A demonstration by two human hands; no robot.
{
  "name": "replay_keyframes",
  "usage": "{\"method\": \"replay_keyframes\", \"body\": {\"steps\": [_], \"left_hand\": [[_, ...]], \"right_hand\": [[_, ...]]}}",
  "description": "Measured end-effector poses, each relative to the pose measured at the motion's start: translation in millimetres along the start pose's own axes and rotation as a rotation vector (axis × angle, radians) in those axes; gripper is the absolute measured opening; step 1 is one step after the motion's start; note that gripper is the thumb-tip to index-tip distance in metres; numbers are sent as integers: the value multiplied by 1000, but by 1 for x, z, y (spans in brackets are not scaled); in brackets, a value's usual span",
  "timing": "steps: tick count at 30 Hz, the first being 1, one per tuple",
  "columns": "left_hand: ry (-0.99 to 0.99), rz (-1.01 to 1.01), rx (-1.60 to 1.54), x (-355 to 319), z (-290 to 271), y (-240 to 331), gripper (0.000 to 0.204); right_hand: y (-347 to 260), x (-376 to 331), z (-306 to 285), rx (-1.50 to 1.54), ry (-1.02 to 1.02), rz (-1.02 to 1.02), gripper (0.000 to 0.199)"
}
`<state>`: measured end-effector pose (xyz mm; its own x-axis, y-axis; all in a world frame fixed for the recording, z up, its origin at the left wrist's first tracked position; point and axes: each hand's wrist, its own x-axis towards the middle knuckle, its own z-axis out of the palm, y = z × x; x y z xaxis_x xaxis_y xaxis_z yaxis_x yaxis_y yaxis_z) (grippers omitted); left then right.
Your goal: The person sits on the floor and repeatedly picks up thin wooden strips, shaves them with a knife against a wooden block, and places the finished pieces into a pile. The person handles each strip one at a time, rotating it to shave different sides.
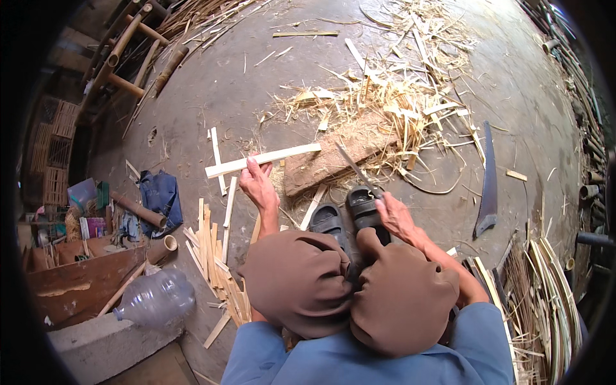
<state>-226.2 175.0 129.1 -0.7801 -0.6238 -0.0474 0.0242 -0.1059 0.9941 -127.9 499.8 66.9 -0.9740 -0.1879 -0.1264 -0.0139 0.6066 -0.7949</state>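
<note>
Near the centre of the head view, toward ten o'clock, the left hand (258, 186) pinches a pale strip (269, 159) between thumb and fingers; its right end overlaps the board (350, 149) at one o'clock, though I cannot tell whether they touch. Toward three o'clock, the right hand (394, 215) is closed around a knife (354, 164), its handle mostly hidden in the fist, the blade's tip apart from the strip. Shavings (414, 102) cover the board's far edge. Brown-clad knees (298, 276) at six o'clock partly hide the sandals (326, 220). At four o'clock, a strip bundle (545, 295) fades into the dark rim.
</note>
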Motion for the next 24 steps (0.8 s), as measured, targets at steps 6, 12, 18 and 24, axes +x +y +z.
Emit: {"method": "replay_keyframes", "body": {"steps": [6,12,18,24], "left_hand": [[-88,255,350,-34,24,14,49],[-74,302,332,-40,22,4,49],[-96,281,408,-42,13,3,45],[-86,221,298,-46,32,-7,43]], "right_hand": [[-88,47,28,219,-181,-173,25],[-55,70,34,104,-137,-53,30],[-20,65,43,-30,-60,22,27],[-16,49,19,73,-119,-46,29]]}}
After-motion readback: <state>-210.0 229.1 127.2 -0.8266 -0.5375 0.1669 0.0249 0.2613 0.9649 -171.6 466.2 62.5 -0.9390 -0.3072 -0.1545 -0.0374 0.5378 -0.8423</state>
